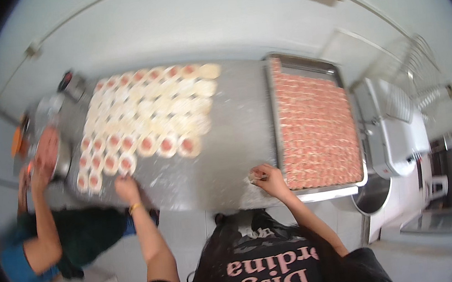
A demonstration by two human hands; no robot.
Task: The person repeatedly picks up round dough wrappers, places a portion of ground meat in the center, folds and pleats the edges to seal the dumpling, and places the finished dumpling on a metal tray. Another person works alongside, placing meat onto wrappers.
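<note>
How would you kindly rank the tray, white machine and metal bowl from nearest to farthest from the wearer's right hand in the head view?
1. Tray, just right of the right hand.
2. White machine, farther right, past the tray.
3. Metal bowl, far left.

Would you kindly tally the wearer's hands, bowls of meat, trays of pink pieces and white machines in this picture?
Left hand and right hand: 2
Bowl of meat: 1
Tray of pink pieces: 1
White machine: 1
Total: 5
</note>
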